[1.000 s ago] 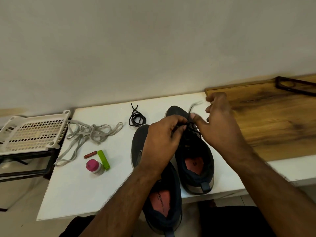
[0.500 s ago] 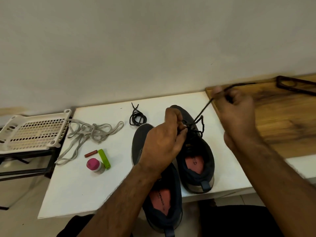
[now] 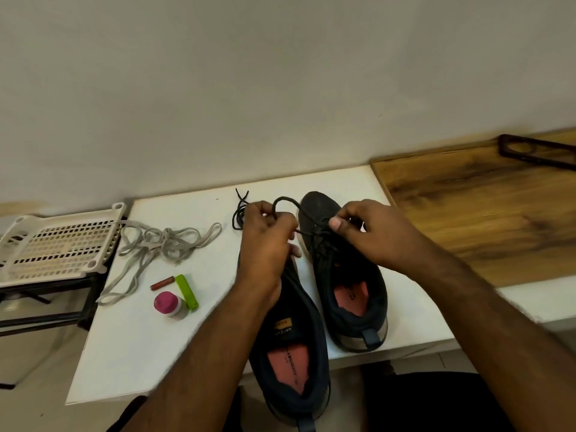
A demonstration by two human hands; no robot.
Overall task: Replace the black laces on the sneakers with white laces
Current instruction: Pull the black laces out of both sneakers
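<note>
Two dark sneakers with pink insoles stand side by side on the white table [image 3: 140, 347], toes away from me. The right sneaker [image 3: 349, 275] still carries a black lace [image 3: 285, 202] that arches from its eyelets to my left hand [image 3: 265, 241], which pinches the lace loop. At the top eyelets of that shoe, my right hand [image 3: 371, 232] pinches the lace. The left sneaker [image 3: 290, 353] lies partly under my left forearm. A loose coiled black lace [image 3: 238, 213] lies behind my left hand. A heap of white laces [image 3: 159, 244] lies on the table's left part.
A white perforated plastic rack [image 3: 59, 244] sits off the table's left edge. A pink-capped bottle [image 3: 170, 305], a green stick [image 3: 187, 291] and a small red tube [image 3: 161, 282] lie left of the shoes. A wooden board [image 3: 483, 210] with a dark frame [image 3: 536, 152] is at right.
My right hand came back from the far right, where it had pulled the lace out long, to the shoe's eyelets. My left hand rose and now holds a loop of the lace.
</note>
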